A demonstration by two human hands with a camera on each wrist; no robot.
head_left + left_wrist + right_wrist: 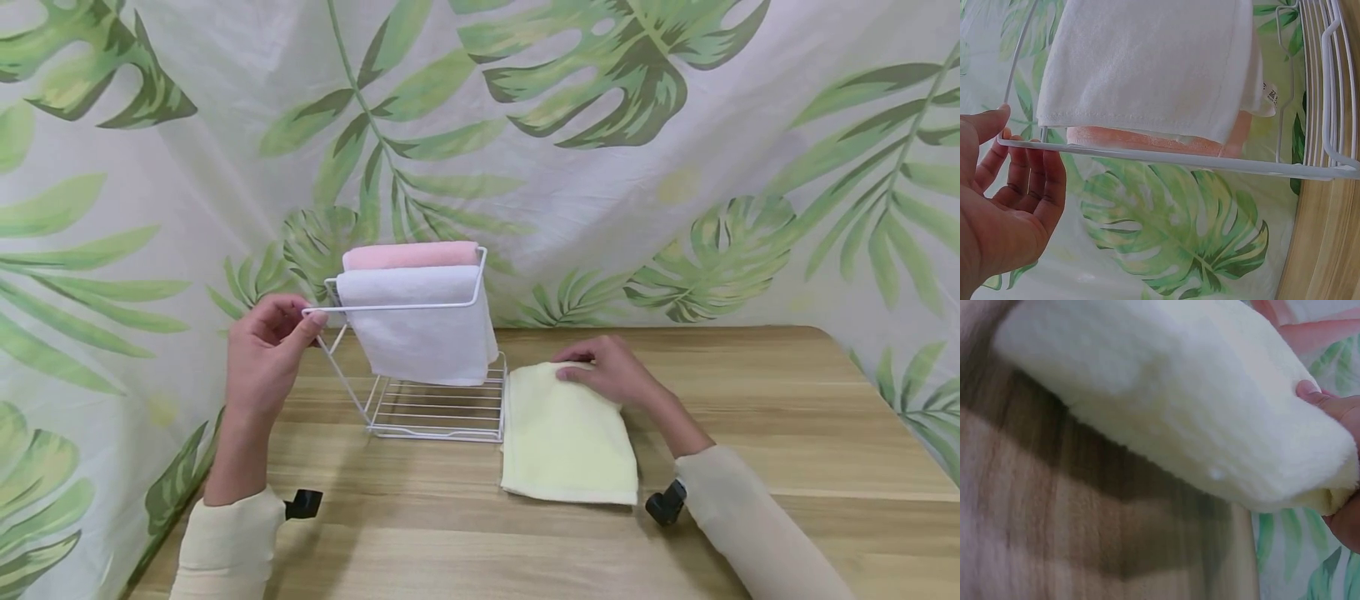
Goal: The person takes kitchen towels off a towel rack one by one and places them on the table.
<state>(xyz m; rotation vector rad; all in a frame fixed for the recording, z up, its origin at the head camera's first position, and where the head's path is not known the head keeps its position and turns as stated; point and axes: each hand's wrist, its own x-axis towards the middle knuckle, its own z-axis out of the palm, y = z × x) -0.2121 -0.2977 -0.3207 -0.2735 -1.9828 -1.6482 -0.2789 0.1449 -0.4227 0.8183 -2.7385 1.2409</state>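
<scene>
Head view shows the left hand (264,354) pinching the rack (420,307) rail steady while the right hand (611,371) grips the yellow towel (566,433) on the counter (787,433); lift it by the folded edge.

Cream long sleeves (225,542), a small black camera (303,503) at each wrist

Wooden table (787,433), light grain, running to the right edge. Behind and along both sides hangs a white backdrop cloth (600,208) printed with large green tropical leaves; it drapes down to the table's far edge and past the left corner. Small black clip-like pieces (303,503) lie on the tabletop near the front, another (665,504) to the right.
</scene>
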